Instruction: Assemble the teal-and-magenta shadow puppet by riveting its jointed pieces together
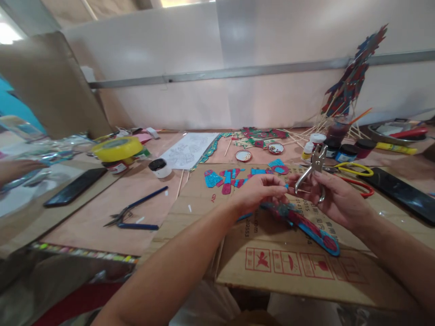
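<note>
Watching from here, my worry is a slip. The blue-handled steel pliers (136,213) lie well off to the left on the bench, clear of the work. The long blue-and-red painted cut-out strip (306,226), though, lies loose on the flat brown cardboard sheet (299,276) just under both wrists, and I judge a dragged forearm could crease or shift it. The left hand (260,192) is pinched nearly closed, thumb against fingertips, on something too small for me to make out. Its tips sit just beside the tool, so a badly aimed squeeze could nip skin. The right hand (335,199) is clenched round the handles of the silver metal hole-punch pliers (314,170), head pointing up and away.
</note>
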Motion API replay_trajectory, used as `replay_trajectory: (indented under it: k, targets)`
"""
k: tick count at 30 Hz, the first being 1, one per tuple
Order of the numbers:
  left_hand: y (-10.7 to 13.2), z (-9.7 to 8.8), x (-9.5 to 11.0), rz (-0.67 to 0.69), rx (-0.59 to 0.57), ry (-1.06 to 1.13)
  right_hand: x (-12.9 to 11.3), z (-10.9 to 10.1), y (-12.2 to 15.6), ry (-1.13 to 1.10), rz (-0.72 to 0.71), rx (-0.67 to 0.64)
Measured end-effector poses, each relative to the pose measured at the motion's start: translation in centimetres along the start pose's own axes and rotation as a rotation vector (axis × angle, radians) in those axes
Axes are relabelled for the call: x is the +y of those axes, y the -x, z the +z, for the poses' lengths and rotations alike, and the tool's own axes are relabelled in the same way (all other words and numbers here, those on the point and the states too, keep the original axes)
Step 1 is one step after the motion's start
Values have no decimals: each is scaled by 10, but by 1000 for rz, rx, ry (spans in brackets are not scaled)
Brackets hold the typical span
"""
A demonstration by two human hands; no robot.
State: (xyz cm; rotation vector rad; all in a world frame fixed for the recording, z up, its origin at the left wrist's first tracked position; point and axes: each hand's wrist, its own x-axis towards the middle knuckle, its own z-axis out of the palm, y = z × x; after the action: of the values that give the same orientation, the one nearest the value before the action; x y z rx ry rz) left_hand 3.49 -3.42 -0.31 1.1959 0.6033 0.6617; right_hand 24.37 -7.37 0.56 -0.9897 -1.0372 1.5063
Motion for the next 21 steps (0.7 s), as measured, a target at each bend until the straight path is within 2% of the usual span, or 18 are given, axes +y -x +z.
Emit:
replay_trajectory:
  k: [4, 6, 8, 12, 15, 21]
  targets:
    - [0, -3, 7, 73, 145, 35, -6, -3, 0, 45, 10, -49]
    - [0, -5, 11, 120, 188, 35, -9, -6, -1, 193, -49, -36]
    - [0, -7, 14, 164, 225, 26, -11, -8, -2, 483, -196, -14]
    - [-1, -10, 14, 223, 290, -31, -11, -10, -2, 1069, -604, 30]
    - [-1, -11, 13, 265, 324, -113, -7, -10, -2, 1262, -783, 77]
    - [0, -9, 13, 336, 382, -285, -5, -14, -2, 1460, -940, 125]
